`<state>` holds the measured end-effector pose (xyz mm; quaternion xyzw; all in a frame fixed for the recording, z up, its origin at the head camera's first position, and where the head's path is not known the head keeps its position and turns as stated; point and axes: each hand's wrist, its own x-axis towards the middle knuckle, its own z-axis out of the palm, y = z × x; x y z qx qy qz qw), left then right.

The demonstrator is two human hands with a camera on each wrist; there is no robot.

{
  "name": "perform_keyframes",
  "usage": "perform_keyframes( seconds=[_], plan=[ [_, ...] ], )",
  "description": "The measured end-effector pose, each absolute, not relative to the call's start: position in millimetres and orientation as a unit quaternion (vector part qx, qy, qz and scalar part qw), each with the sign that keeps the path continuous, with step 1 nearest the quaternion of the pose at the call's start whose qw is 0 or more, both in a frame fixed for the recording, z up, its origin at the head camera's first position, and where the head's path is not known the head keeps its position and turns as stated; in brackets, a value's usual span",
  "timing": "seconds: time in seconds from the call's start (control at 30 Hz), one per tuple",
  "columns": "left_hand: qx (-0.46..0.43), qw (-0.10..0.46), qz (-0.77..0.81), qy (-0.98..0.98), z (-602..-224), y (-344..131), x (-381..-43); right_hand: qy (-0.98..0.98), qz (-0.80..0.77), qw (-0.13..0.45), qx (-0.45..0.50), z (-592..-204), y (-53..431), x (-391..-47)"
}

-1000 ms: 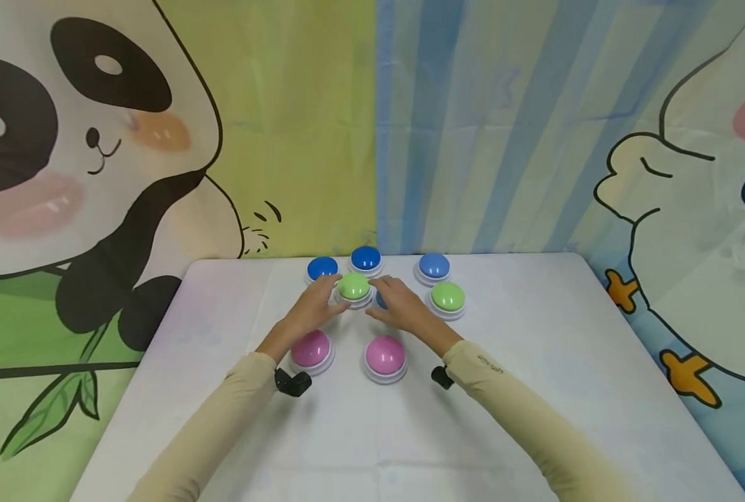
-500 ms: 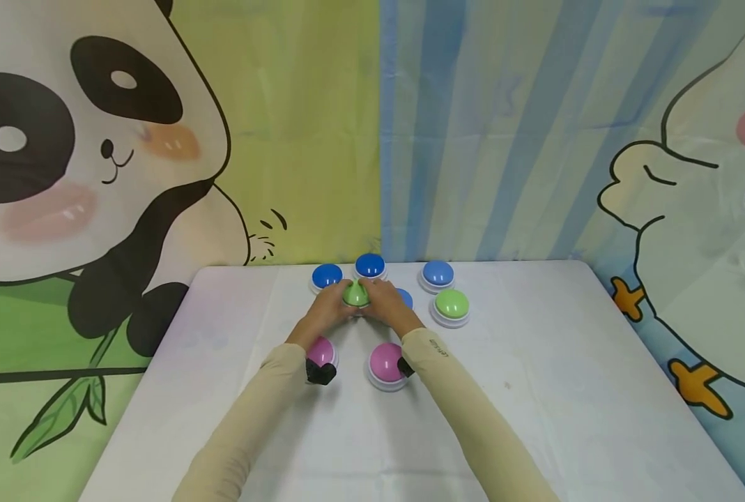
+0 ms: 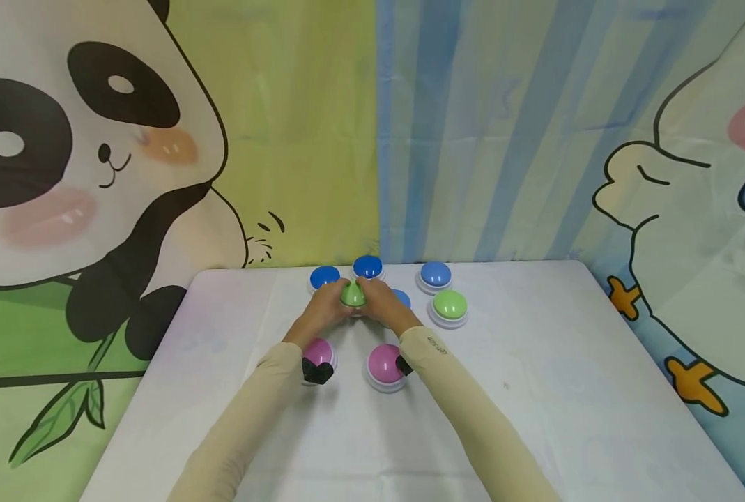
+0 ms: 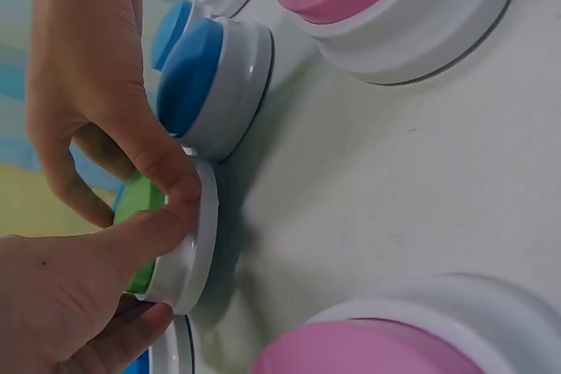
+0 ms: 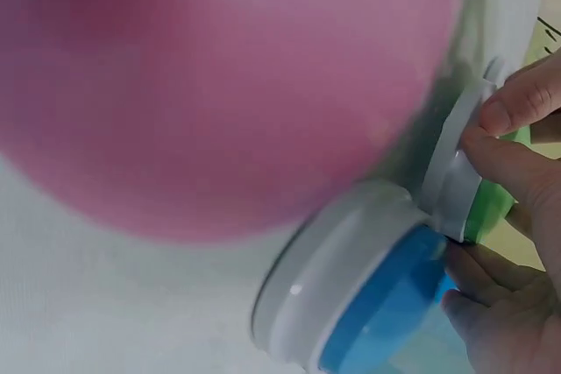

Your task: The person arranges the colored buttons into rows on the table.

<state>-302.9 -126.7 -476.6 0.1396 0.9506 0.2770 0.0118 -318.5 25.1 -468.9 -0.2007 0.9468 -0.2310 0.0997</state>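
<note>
Both hands are around a green-domed push button [image 3: 353,294] with a white round base, among other buttons on a white table [image 3: 472,432]. My left hand [image 3: 325,308] holds its left side and my right hand [image 3: 386,307] its right side. In the left wrist view the thumbs meet at the white rim, while the other fingers reach around the green dome [image 4: 140,197]. Whether the base touches the table cannot be told. Right beside it, a blue button [image 5: 386,304] stands close to the right fingers.
Blue buttons [image 3: 368,266] stand along the far edge, with another blue one [image 3: 435,274] to the right. A second green button [image 3: 450,305] is right of the hands. Two pink buttons [image 3: 383,363] lie nearer, partly beneath the wrists. Printed cloth [image 3: 309,139] hangs behind the table.
One second ago the hands were apart on either side of the green button. They have closed in on it from both sides and now hold it. The last half second shows little movement.
</note>
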Motion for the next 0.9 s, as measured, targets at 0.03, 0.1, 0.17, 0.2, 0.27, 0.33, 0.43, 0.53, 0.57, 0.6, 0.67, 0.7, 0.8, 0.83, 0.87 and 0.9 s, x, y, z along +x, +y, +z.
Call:
perform_keyframes(
  seconds=[0.03, 0.1, 0.17, 0.2, 0.27, 0.33, 0.43, 0.53, 0.57, 0.6, 0.67, 0.7, 0.8, 0.83, 0.87, 0.9],
  plan=[
    [0.14, 0.01, 0.276, 0.951, -475.1, -127.3, -302.9, 0.947, -0.229, 0.096, -0.205, -466.7, 25.1, -318.6],
    [0.143, 0.002, 0.276, 0.951, -472.0, -128.4, -302.5, 0.949, -0.219, 0.086, -0.212, -463.0, 25.1, -319.4],
    [0.153, -0.01, 0.271, 0.95, -470.0, -129.3, -302.3, 0.949, -0.214, 0.076, -0.216, -460.0, 25.8, -319.5],
    [0.161, -0.019, 0.266, 0.95, -469.5, -129.7, -302.3, 0.95, -0.213, 0.072, -0.216, -459.1, 26.4, -319.5],
    [0.169, -0.029, 0.264, 0.949, -468.0, -130.7, -301.6, 0.951, -0.21, 0.066, -0.215, -458.2, 27.8, -319.6],
    [0.175, -0.035, 0.268, 0.947, -467.0, -132.0, -301.2, 0.95, -0.221, 0.065, -0.212, -457.4, 29.7, -319.2],
    [0.174, -0.039, 0.281, 0.943, -464.7, -134.5, -300.4, 0.946, -0.233, 0.061, -0.216, -455.7, 33.3, -319.0],
    [0.174, -0.039, 0.304, 0.936, -461.2, -136.8, -299.4, 0.94, -0.251, 0.054, -0.223, -452.9, 38.4, -318.5],
    [0.173, -0.038, 0.31, 0.934, -460.2, -137.6, -298.9, 0.938, -0.256, 0.049, -0.228, -452.0, 40.5, -318.3],
    [0.176, -0.04, 0.315, 0.932, -459.5, -138.5, -298.4, 0.935, -0.265, 0.044, -0.233, -451.2, 42.6, -317.9],
    [0.178, -0.04, 0.328, 0.927, -457.7, -139.8, -296.6, 0.926, -0.286, 0.036, -0.242, -449.5, 47.3, -316.0],
    [0.181, -0.042, 0.332, 0.925, -457.2, -140.5, -295.3, 0.922, -0.296, 0.032, -0.247, -449.1, 49.8, -314.7],
    [0.182, -0.047, 0.35, 0.918, -455.8, -141.9, -289.6, 0.905, -0.334, 0.026, -0.26, -447.6, 57.3, -309.2],
    [0.18, -0.047, 0.359, 0.915, -455.5, -141.9, -287.4, 0.9, -0.347, 0.027, -0.262, -447.2, 59.8, -306.8],
    [0.179, -0.048, 0.366, 0.912, -455.1, -141.8, -284.8, 0.896, -0.358, 0.028, -0.263, -447.3, 62.2, -304.6],
    [0.175, -0.047, 0.373, 0.91, -454.4, -141.7, -282.5, 0.892, -0.368, 0.028, -0.262, -447.2, 64.3, -302.6]
  ],
)
